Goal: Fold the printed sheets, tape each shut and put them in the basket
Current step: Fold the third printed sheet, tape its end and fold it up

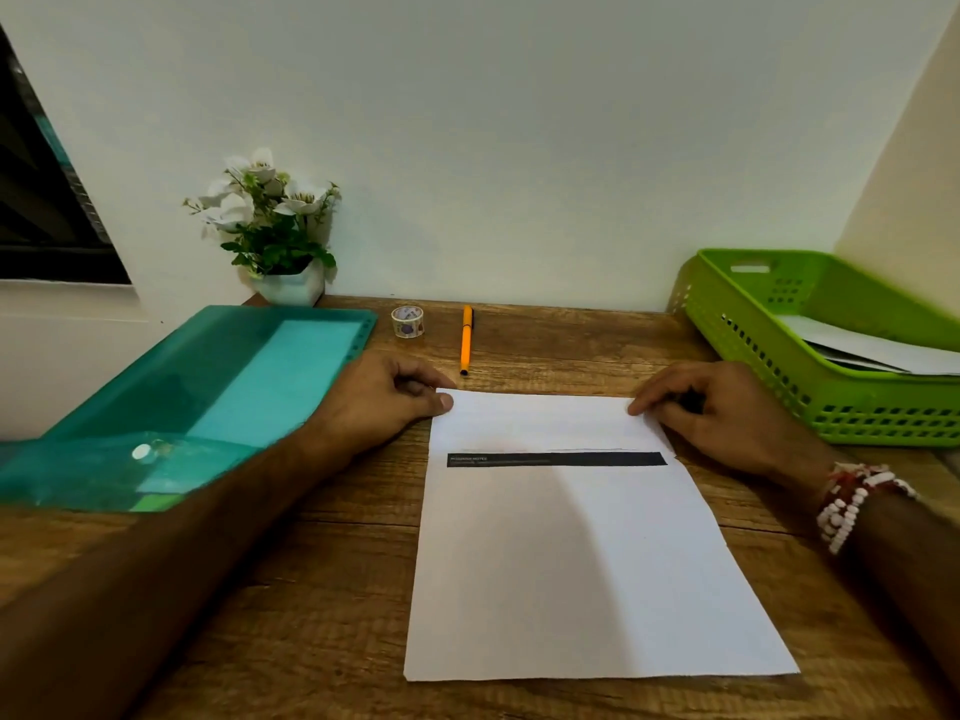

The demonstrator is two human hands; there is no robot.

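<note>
Printed sheet flat on wooden desk, far edge folded toward the person. Left hand pinches far-left corner, thumb on top. Right hand pinches far-right corner. Green basket just right, holding papers.

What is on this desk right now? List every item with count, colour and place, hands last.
Printed sheet: one, white with a black band, centre of the desk, far edge folded over toward the person.
Basket: one, green, far right corner.
Folded sheets: white, inside the basket; count unclear.
Tape roll: one, patterned white, far centre.
Pen: one, orange, right of the tape roll.
Folder: one, teal translucent, left side.
Flower pot: one, white with white flowers, against the wall.
Desk: one, brown wood.
Left hand: on the sheet's far left corner.
Right hand: on the far right corner; beaded bracelet, red and white.
</note>
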